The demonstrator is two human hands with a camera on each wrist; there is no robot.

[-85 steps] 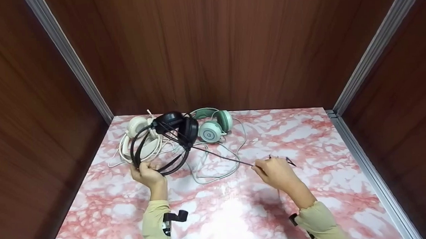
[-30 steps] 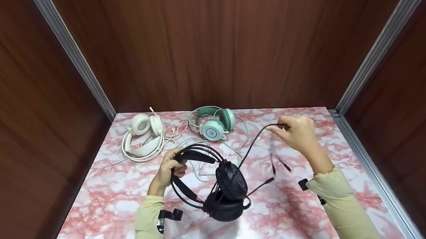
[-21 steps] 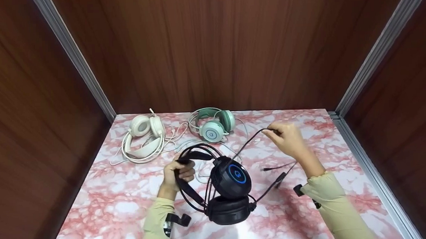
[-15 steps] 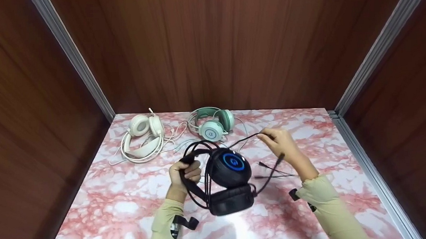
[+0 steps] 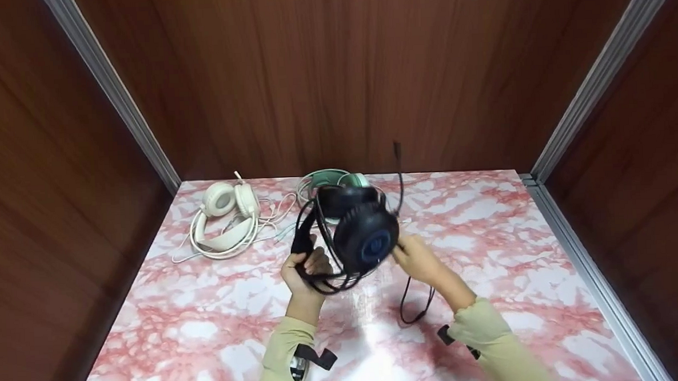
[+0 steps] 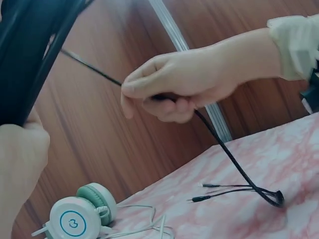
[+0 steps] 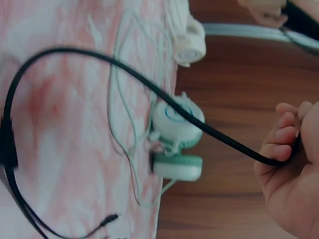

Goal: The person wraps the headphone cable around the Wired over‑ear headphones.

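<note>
Black headphones (image 5: 366, 235) hang above the table in the head view, their boom microphone (image 5: 399, 176) pointing up. My left hand (image 5: 308, 275) grips the headband, with the ear cups to its right. Just right of the ear cups, my right hand (image 5: 425, 261) holds the black cable, its fingers curled round it in the left wrist view. From that hand (image 6: 174, 82) the cable (image 6: 224, 147) loops down and splits into two plug ends (image 6: 202, 198). In the right wrist view the cable (image 7: 144, 82) runs out of my right hand (image 7: 294, 174).
White headphones (image 5: 226, 221) with a coiled cable lie at the table's back left. Green and white headphones (image 7: 177, 122) lie at the back middle, partly hidden by the black pair in the head view. Wooden panels (image 5: 334, 82) enclose the back and sides of the marbled table (image 5: 196, 334).
The black headphones have tipped, with the microphone swinging from lower right to upright. Both hands keep hold; the left has moved slightly right, and the right has come left and down, closer to the ear cups.
</note>
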